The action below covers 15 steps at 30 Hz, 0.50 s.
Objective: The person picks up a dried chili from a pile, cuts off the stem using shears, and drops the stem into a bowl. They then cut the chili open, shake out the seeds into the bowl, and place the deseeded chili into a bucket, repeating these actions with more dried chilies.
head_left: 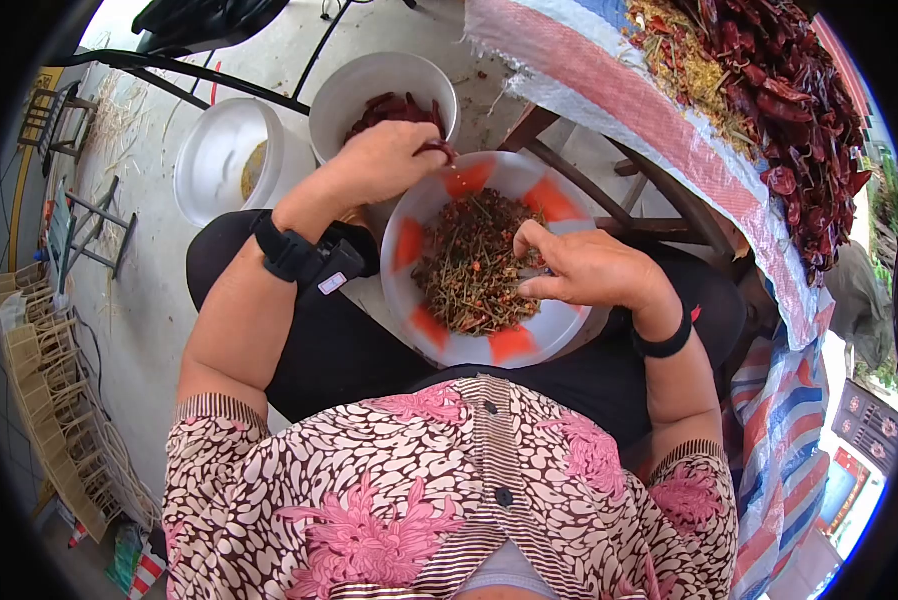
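Observation:
My left hand [389, 162] is closed at the near side of a white bucket [334, 80], by the rim of a red-and-white bowl [424, 325]. A dark red dried chili [439, 150] sticks out at its fingertips. More dried chilies [409, 108] lie inside the bucket, partly hidden by this hand. Over the right part of the bowl is my right hand [594, 268], thumb and forefinger apart; its other fingers are partly hidden. Beneath it, a heap of chili stems and bits [479, 265] fills the bowl's middle. The bowl sits between my legs.
A white tub [194, 165] with some yellowish matter stands left of the bucket. To the right, a woven plastic sheet [609, 85] over a wooden frame [674, 205] bears a large pile of dried chilies [789, 110] and yellow seeds [684, 65]. Metal legs [209, 95] stand behind.

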Each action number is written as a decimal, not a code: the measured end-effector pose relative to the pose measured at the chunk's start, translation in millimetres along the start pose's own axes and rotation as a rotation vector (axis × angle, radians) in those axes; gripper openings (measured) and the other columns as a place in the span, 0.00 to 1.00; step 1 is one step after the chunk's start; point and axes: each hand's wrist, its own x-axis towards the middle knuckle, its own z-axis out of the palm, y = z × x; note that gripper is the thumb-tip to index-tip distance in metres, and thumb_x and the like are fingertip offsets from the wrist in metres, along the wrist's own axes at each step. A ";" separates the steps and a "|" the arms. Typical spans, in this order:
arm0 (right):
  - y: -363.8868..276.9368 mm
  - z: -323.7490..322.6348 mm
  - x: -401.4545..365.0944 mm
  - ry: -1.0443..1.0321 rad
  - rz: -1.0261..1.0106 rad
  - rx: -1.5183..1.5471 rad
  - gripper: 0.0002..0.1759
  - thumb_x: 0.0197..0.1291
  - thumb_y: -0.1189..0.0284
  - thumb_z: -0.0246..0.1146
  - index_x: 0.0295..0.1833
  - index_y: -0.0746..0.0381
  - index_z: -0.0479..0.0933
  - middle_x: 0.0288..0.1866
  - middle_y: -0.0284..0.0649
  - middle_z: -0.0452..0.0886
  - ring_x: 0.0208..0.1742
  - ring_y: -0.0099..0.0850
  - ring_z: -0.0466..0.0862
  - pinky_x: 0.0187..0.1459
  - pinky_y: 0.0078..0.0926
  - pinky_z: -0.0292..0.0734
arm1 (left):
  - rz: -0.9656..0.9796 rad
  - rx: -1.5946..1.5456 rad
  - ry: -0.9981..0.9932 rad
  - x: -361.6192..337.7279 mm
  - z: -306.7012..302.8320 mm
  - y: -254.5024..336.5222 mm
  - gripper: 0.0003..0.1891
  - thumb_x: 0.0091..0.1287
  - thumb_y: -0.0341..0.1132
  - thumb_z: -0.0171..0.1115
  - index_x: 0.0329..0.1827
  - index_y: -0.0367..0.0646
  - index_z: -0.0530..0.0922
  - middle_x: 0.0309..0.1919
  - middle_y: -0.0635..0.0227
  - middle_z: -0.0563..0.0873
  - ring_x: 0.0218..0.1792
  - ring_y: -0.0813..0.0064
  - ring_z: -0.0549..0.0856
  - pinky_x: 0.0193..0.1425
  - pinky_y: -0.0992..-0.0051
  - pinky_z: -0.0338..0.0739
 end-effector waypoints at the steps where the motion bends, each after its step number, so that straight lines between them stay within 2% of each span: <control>1: 1.3 2.1 0.6 0.003 -0.012 -0.010 0.24 0.60 0.56 0.62 0.53 0.61 0.67 0.30 0.52 0.79 0.38 0.52 0.81 0.40 0.47 0.71 | -0.077 0.075 -0.008 0.5 0.9 -5.1 0.13 0.67 0.39 0.57 0.45 0.38 0.77 0.37 0.51 0.83 0.41 0.50 0.82 0.45 0.58 0.75; 3: 4.3 6.0 3.0 0.011 -0.038 -0.031 0.22 0.60 0.56 0.61 0.53 0.59 0.68 0.29 0.50 0.79 0.37 0.51 0.81 0.39 0.48 0.71 | -0.232 0.230 -0.021 1.2 -3.7 -10.2 0.13 0.66 0.39 0.57 0.45 0.38 0.77 0.40 0.50 0.84 0.44 0.47 0.81 0.47 0.55 0.75; 7: 1.0 5.9 8.3 -0.040 -0.026 -0.086 0.20 0.61 0.56 0.60 0.54 0.54 0.69 0.30 0.49 0.80 0.38 0.50 0.81 0.40 0.47 0.72 | -0.285 0.373 0.028 6.8 -3.5 -25.6 0.14 0.65 0.39 0.59 0.46 0.39 0.77 0.42 0.52 0.83 0.45 0.49 0.82 0.48 0.56 0.76; 8: 0.5 6.0 8.9 -0.045 -0.020 -0.104 0.20 0.61 0.56 0.60 0.54 0.53 0.70 0.30 0.49 0.80 0.38 0.50 0.81 0.40 0.46 0.72 | -0.284 0.397 0.055 8.0 -3.4 -28.2 0.15 0.62 0.38 0.61 0.48 0.40 0.78 0.42 0.52 0.83 0.44 0.49 0.82 0.48 0.57 0.77; 11: -1.5 6.2 8.6 -0.033 -0.018 -0.129 0.20 0.61 0.56 0.60 0.56 0.52 0.70 0.31 0.49 0.81 0.40 0.49 0.82 0.42 0.46 0.73 | -0.063 0.598 0.343 7.0 5.0 -44.5 0.18 0.59 0.38 0.64 0.50 0.40 0.77 0.42 0.52 0.83 0.42 0.51 0.83 0.47 0.58 0.77; 14: 1.7 9.4 8.8 -0.005 -0.049 -0.130 0.21 0.60 0.56 0.61 0.55 0.54 0.70 0.32 0.50 0.81 0.42 0.50 0.82 0.43 0.45 0.73 | -0.067 0.616 0.347 7.8 4.4 -32.6 0.14 0.58 0.38 0.64 0.45 0.43 0.81 0.39 0.57 0.86 0.44 0.55 0.85 0.46 0.60 0.79; 15: 4.6 10.6 8.5 0.004 -0.062 -0.132 0.22 0.59 0.56 0.61 0.55 0.55 0.70 0.33 0.50 0.81 0.42 0.50 0.82 0.43 0.45 0.73 | -0.100 0.526 0.212 11.1 2.9 -29.5 0.14 0.57 0.38 0.65 0.45 0.42 0.81 0.39 0.57 0.86 0.43 0.54 0.84 0.46 0.59 0.79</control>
